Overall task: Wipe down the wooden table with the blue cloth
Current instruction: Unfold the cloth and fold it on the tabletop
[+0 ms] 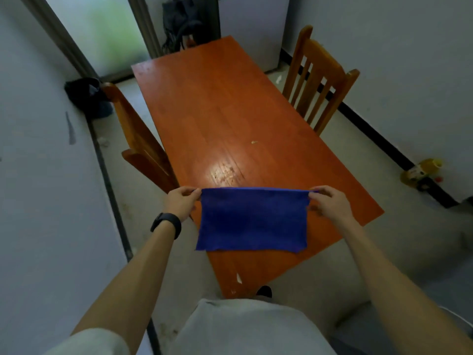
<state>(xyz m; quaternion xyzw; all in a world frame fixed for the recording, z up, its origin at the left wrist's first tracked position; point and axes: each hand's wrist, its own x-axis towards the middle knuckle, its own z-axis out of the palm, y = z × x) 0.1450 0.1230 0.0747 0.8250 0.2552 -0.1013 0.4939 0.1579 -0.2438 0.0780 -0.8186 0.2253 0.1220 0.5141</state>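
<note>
Part of table (217, 111) behind blue cloth (252, 219)

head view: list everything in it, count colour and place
wooden table: 1, orange-brown, centre
blue cloth: 1, blue, held stretched over table's near end
pale scrap: 1, yellowish, on tabletop past the cloth
left chair: 1, brown wood, table's left side
right chair: 1, brown wood, table's right side
black bag: 1, black, floor by left wall
backpack: 1, dark grey, beyond table's far end
yellow bottle: 1, yellow, floor by right wall
wristband: 1, black, left wrist
left grip: 1, pinches cloth's top left corner
right grip: 1, pinches cloth's top right corner
</note>
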